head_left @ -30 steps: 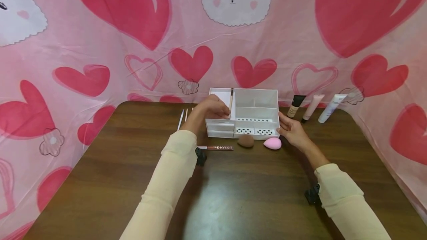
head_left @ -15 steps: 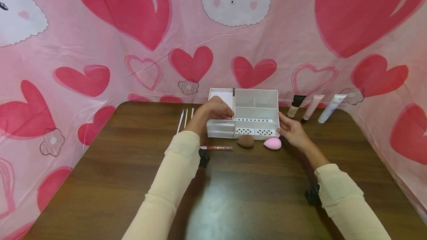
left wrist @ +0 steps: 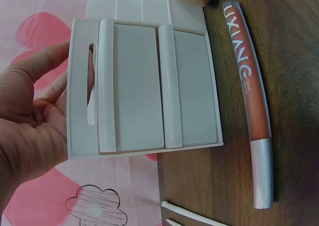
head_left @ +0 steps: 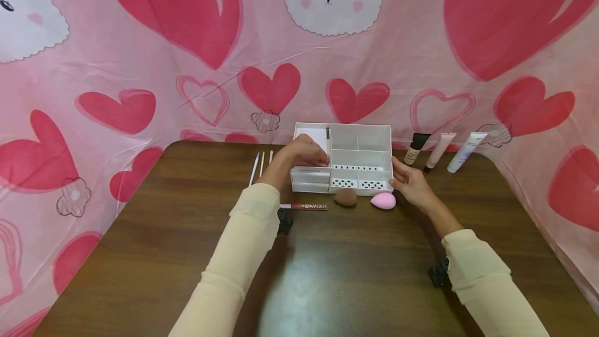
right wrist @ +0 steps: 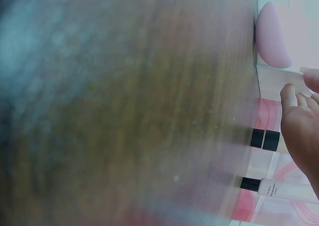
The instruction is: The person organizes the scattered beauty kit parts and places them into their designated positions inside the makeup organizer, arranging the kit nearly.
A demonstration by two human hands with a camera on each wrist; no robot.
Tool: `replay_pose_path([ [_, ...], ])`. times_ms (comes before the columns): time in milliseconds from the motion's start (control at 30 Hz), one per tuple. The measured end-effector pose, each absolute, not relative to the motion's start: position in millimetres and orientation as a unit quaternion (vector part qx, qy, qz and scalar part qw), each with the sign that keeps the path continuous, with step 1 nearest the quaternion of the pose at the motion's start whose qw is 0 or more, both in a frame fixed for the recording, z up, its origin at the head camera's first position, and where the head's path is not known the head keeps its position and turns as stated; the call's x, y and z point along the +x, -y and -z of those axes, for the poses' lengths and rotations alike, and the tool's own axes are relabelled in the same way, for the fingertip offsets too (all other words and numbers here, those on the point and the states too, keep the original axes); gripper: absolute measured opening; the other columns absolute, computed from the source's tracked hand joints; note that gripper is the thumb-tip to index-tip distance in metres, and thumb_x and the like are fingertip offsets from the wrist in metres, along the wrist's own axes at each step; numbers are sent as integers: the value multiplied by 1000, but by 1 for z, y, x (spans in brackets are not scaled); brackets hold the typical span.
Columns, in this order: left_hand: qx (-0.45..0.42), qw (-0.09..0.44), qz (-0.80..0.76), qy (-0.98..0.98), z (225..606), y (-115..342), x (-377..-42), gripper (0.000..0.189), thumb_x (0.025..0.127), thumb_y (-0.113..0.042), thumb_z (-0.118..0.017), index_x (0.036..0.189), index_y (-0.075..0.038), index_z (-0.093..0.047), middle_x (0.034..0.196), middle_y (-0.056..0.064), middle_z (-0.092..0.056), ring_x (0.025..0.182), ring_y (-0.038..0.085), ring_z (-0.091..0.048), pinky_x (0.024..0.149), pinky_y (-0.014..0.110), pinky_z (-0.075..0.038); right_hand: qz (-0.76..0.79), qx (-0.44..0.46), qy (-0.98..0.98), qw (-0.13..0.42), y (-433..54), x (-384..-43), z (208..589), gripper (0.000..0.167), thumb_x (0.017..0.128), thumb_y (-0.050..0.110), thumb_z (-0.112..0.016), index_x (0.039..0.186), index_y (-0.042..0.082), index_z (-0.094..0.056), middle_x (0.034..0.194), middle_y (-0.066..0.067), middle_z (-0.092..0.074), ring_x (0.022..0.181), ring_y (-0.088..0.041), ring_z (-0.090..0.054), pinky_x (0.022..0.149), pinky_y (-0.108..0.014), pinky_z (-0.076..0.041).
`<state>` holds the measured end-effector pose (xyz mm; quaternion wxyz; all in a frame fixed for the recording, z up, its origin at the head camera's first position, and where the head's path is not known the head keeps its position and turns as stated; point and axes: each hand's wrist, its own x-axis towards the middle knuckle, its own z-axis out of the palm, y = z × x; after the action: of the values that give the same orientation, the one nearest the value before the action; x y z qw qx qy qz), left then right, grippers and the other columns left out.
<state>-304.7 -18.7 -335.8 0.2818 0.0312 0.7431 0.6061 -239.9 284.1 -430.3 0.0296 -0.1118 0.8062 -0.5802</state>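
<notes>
A white organizer [head_left: 360, 159] with several compartments stands at the back of the table. My left hand [head_left: 306, 151] reaches into its back left compartment and pinches a thin stick [head_left: 328, 142] with a dark upper end, upright along the divider. In the left wrist view the hand [left wrist: 35, 111] is partly behind two small white drawers [left wrist: 137, 89], and the stick is hidden. At the organizer's right side, my right hand [head_left: 412, 185] rests its extended fingers on the wall, thumb by the front corner. The right wrist view catches this hand [right wrist: 304, 131] at its edge.
A brown sponge [head_left: 346, 197] and a pink sponge [head_left: 383, 201] lie before the organizer, with a lip gloss tube [left wrist: 254, 96] to their left. Several thin white sticks [head_left: 254, 168] lie farther left. Three upright tubes, including a black-capped one [head_left: 416, 148], stand at the right.
My left hand has moved slightly right, and the stick it pinches has gone from leaning to standing against the compartment's divider. The right hand has kept its place.
</notes>
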Motion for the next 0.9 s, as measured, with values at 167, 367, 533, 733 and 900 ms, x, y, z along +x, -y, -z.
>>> replay_pose_path([
  [167, 41, 272, -604, -748, 335, 21, -302, 29, 90, 8, -61, 115, 23, -64, 61, 2, -67, 58, 7, -65, 64, 18, -58, 582, -113, -805, 28, -285, -241, 431, 69, 96, -15, -49, 156, -12, -14, 162, -34, -16, 145, -50, -23, 96, -6, -43],
  [367, 44, 263, -605, -750, 333, 25, -300, 29, 92, 6, -59, 116, 21, -64, 63, 2, -66, 60, 9, -65, 67, 20, -58, 582, -114, -805, 27, -285, -240, 431, 69, 96, -16, -49, 156, -12, -15, 162, -34, -16, 145, -50, -23, 96, -6, -43],
  [533, 28, 251, -611, -750, 329, 32, -299, 34, 95, 4, -58, 126, 17, -61, 73, 2, -65, 67, 10, -64, 76, 24, -60, 579, -117, -807, 22, -285, -241, 431, 68, 95, -16, -48, 155, -14, -15, 161, -36, -17, 143, -51, -24, 95, -5, -43],
  [733, 14, 230, -615, -754, 323, 37, -294, 36, 95, 1, -61, 129, 12, -61, 85, 9, -69, 71, 10, -65, 74, 25, -59, 578, -117, -807, 26, -285, -241, 432, 69, 95, -16, -48, 155, -14, -15, 162, -35, -16, 144, -51, -23, 95, -5, -43],
  [900, 30, 214, -578, -787, 317, 43, -289, 37, 96, -4, -63, 132, 6, -63, 121, 26, -71, 81, 14, -70, 74, 24, -58, 580, -122, -805, 21, -285, -242, 432, 68, 94, -18, -48, 154, -16, -15, 160, -37, -16, 143, -52, -23, 95, -5, -43],
])
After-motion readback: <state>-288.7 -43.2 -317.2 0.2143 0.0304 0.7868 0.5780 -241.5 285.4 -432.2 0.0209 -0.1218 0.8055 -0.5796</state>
